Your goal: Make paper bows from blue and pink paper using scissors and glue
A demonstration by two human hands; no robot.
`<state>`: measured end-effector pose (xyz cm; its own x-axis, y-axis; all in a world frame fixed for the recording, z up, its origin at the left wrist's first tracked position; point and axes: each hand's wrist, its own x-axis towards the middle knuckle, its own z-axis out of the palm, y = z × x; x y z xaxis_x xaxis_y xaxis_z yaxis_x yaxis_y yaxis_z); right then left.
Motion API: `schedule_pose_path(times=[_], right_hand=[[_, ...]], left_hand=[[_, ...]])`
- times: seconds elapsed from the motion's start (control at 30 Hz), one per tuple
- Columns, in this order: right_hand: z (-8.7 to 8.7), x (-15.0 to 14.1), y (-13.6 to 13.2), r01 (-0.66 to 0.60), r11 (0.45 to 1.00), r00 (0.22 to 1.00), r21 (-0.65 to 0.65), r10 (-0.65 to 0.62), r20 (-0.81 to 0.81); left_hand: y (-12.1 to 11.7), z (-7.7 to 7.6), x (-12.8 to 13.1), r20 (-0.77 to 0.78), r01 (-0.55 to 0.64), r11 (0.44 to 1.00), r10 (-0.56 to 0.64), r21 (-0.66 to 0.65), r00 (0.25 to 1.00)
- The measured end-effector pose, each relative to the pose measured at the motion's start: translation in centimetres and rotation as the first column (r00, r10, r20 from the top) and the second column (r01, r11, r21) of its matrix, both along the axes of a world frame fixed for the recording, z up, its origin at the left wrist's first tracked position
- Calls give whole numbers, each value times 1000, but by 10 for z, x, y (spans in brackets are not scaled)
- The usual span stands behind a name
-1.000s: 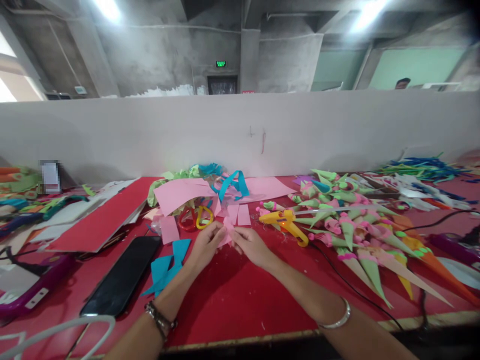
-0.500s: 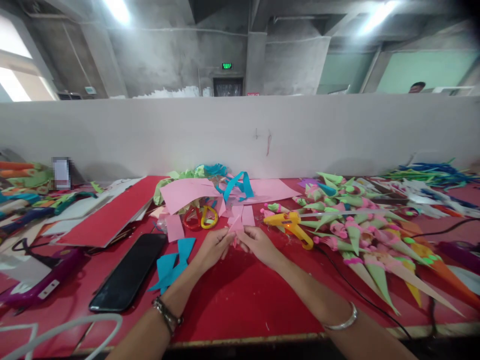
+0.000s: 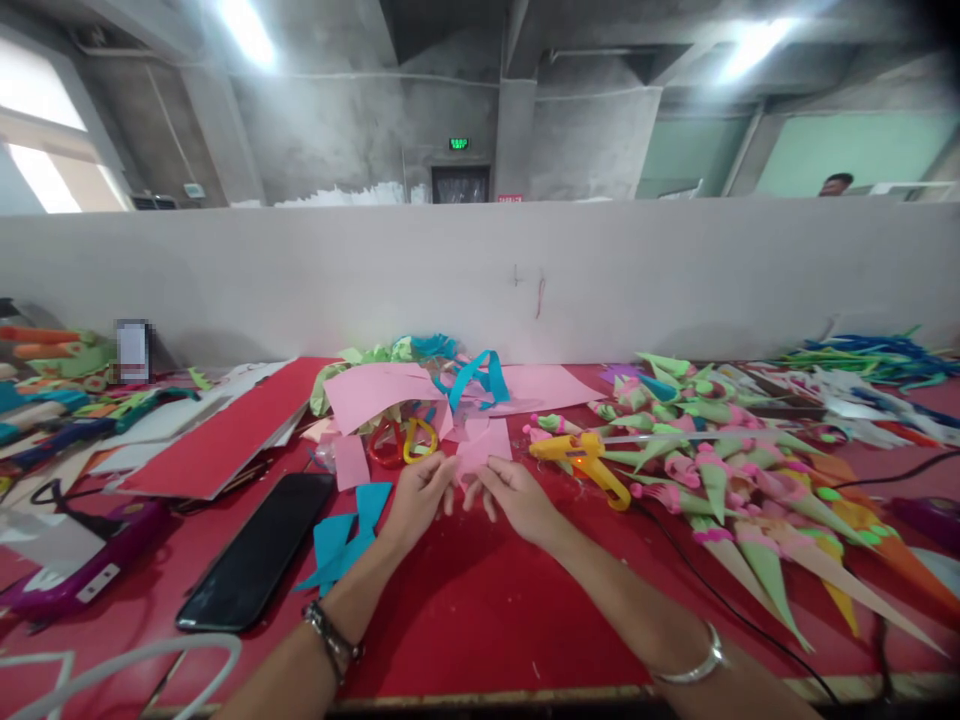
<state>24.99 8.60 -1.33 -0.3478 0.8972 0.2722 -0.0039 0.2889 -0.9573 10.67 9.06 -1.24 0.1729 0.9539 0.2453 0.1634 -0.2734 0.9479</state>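
Note:
Between my two hands is a small piece of pink paper (image 3: pixel 471 462), close above the red table. My left hand (image 3: pixel 421 500) pinches its left edge with thumb and forefinger. My right hand (image 3: pixel 517 500) does likewise at the right edge, the other fingers loosely curled. More pink pieces lie right behind, so the outline of the held piece is hard to make out. Scissors (image 3: pixel 421 440) with red and yellow handles lie just beyond my left hand. A yellow glue gun (image 3: pixel 592 462) rests on its side to the right of my right hand.
Blue paper pieces (image 3: pixel 341 545) and a black phone (image 3: pixel 259 550) lie left, near a purple power strip (image 3: pixel 97 560). Several green and pink paper cones (image 3: pixel 720 480) are heaped right. Pink sheets (image 3: pixel 382 390) lie behind. A black cord (image 3: pixel 720 590) crosses the table's right side.
My hands have moved slightly apart. The pink paper, which stood up folded to a point between my fingers, now looks flatter. The camera view has tilted up slightly.

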Motion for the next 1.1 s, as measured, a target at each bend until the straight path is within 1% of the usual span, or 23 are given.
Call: schedule_pose_path(times=[0.1,0.13,0.2,0.27,0.3,0.43,0.57,0.7,0.77,0.9,1.0,1.1], right_hand=[[3,1,-3,-6,1000,1000,-5,6,15],[4,1,-4,20,1000,1000,-4,-20,21],[5,1,-6,118,993,993,6,-119,28],[6,0,-8,219,975,975,23,-220,29],[6,-1,-9,250,968,968,33,-251,32],[9,-2,-12,267,960,962,85,-271,41],[9,-1,-11,256,961,965,103,-260,29],[4,0,-8,254,963,966,93,-258,34],[2,0,-6,235,968,970,89,-239,38],[-1,0,-4,152,986,985,65,-156,76],[-3,0,-4,50,998,993,33,-53,108],[-4,1,-5,-21,1000,990,11,19,140]], left_hand=[[0,1,-1,-6,-43,999,43,19,999],[0,1,-1,-7,-40,999,40,16,999],[-1,2,-1,-9,-26,1000,26,11,1000],[-1,3,-1,-8,-17,1000,17,13,1000],[-1,4,0,-9,-13,1000,13,15,1000],[-2,5,-1,-23,-6,1000,6,12,1000],[-2,5,-1,-22,-13,1000,13,3,1000],[-1,4,-1,11,-47,999,47,9,999],[0,4,-1,14,-40,999,40,25,999],[0,2,0,-74,21,998,-16,60,997],[-2,3,2,-126,27,999,-22,38,992],[-3,2,2,-156,23,999,-18,24,988]])
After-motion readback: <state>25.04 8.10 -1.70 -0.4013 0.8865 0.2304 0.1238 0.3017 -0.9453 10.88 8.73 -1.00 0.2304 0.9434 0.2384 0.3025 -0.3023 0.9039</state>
